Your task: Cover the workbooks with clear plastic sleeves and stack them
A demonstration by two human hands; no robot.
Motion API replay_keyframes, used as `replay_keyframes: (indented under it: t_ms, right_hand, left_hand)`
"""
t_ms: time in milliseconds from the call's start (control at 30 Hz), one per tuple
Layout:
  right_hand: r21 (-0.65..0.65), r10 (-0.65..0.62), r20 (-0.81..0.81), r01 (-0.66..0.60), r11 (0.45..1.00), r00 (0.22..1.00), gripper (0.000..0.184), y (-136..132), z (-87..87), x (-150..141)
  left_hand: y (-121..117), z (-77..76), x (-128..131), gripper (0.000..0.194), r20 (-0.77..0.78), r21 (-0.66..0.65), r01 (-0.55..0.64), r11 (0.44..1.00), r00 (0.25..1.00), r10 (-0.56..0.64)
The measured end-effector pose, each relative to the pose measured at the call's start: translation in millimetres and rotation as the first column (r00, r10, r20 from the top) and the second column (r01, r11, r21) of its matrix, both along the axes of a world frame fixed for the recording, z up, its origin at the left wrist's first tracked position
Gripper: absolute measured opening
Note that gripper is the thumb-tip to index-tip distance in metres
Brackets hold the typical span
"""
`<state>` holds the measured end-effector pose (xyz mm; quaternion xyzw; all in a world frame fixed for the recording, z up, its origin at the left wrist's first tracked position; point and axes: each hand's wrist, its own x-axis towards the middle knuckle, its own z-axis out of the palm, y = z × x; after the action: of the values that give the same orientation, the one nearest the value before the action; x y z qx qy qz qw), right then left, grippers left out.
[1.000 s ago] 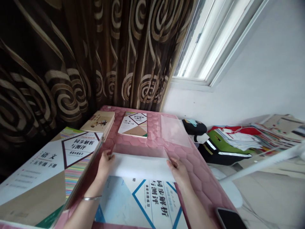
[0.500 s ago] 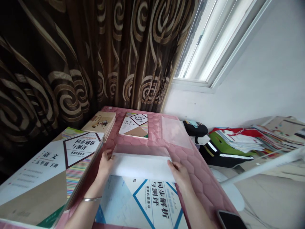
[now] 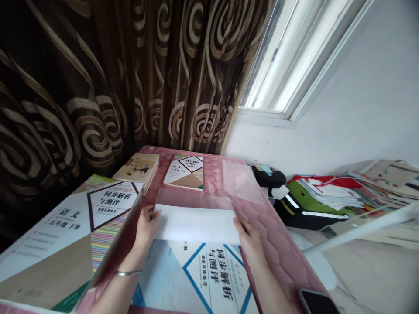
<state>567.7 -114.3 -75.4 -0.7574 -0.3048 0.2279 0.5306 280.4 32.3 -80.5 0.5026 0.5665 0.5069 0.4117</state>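
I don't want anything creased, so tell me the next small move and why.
I'd probably draw the white sheet lightly taut, evenly on both sides: the left hand and right hand hold its opposite ends, and it covers part of the blue-and-white workbook, so uneven pulling might skew it.

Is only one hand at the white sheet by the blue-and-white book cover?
No, the white sheet has the left hand at its left edge and the right hand at its right edge.
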Motion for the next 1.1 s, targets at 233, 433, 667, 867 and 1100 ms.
replay_keyframes:
  t_ms: [233, 433, 667, 867, 1100]
  right_hand:
    - [-0.040, -0.018, 0.125, 0.023, 0.999, 0.992, 0.048, 2.6, -5.7, 1.8]
    - [-0.050, -0.053, 0.306, 0.072, 0.996, 0.951, 0.053, 4.7, -7.9, -1.9]
    - [-0.039, -0.071, 0.352, 0.090, 0.995, 0.933, 0.054, 5.7, -15.9, -0.7]
    - [0.002, -0.108, 0.322, 0.114, 0.994, 0.940, 0.053, 6.1, -17.5, -3.4]
    - [0.051, -0.109, 0.144, 0.103, 0.993, 0.983, 0.049, 2.5, -3.2, -8.9]
  left_hand:
    - [-3.0, 12.5, -4.6, 0.029, -0.036, -0.115, 0.034, 0.993, 0.999, -0.038]
    - [-6.6, 15.9, -7.9, 0.037, -0.082, -0.125, 0.126, 0.984, 0.987, -0.137]
    - [-6.1, 10.9, -6.6, 0.037, -0.188, -0.042, 0.094, 0.995, 0.977, -0.100]
    - [-7.4, 16.5, -6.4, 0.036, -0.115, -0.057, 0.128, 0.990, 0.984, -0.134]
    - [-6.5, 13.9, -3.5, 0.034, -0.215, -0.041, 0.095, 0.995, 0.971, -0.102]
